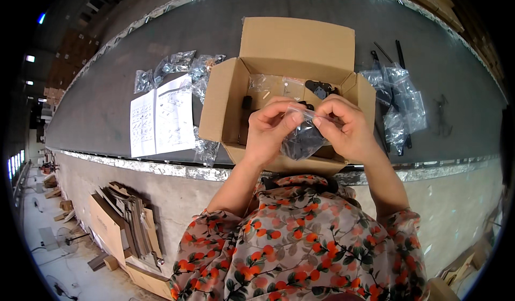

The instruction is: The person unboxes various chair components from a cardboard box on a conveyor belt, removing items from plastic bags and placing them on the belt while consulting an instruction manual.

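My left hand (270, 129) and my right hand (346, 125) pinch the top edge of a small clear plastic bag (303, 140) with dark parts inside. I hold it just above the near side of an open cardboard box (222, 102) on the dark table (107, 102). Inside the box lie more clear bags and black parts (321, 89). My fingertips meet at the bag's upper edge, thumbs toward me.
A folded instruction sheet (161, 116) lies left of the box, with small clear bags (177, 65) behind it. More bags and black metal parts (399, 105) lie to the right. Below the table's metal edge, cardboard and boards (126, 226) lean against the wall.
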`<state>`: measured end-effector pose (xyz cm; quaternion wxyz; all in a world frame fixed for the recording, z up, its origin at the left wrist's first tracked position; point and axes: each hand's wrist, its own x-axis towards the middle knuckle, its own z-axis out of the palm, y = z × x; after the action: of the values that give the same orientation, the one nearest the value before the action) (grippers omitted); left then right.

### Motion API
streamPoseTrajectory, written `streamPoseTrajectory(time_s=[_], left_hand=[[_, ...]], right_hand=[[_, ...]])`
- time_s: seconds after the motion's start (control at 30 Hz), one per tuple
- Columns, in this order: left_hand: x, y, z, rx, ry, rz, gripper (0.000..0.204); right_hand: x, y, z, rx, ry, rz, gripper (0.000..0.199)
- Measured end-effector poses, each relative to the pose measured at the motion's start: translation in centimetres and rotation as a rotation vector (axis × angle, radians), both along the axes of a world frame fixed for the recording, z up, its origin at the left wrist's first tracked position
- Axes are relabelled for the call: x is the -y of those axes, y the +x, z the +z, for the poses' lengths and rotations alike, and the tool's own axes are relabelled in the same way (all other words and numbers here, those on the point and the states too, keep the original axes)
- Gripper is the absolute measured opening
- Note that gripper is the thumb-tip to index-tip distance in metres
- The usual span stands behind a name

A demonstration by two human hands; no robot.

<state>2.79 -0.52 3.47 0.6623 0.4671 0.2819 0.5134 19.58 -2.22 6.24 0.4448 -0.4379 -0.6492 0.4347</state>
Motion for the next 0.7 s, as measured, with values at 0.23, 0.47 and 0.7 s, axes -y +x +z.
streamPoseTrajectory(time_s=[0.23, 0.47, 0.7], left_hand=[[-0.08, 0.19, -0.34, -0.042, 0.009, -0.032, 0.009], [0.26, 0.27, -0.30, -0.212, 0.127, 0.021, 0.007], [-0.03, 0.16, -0.32, -0.210, 0.138, 0.000, 0.007]], right_hand=[[-0.23, 0.15, -0.12, -0.002, -0.020, 0.024, 0.008], [-0.25, -0.07, -0.32, 0.023, 0.030, 0.030, 0.008], [-0.19, 0.20, -0.45, 0.021, 0.038, 0.034, 0.008]])
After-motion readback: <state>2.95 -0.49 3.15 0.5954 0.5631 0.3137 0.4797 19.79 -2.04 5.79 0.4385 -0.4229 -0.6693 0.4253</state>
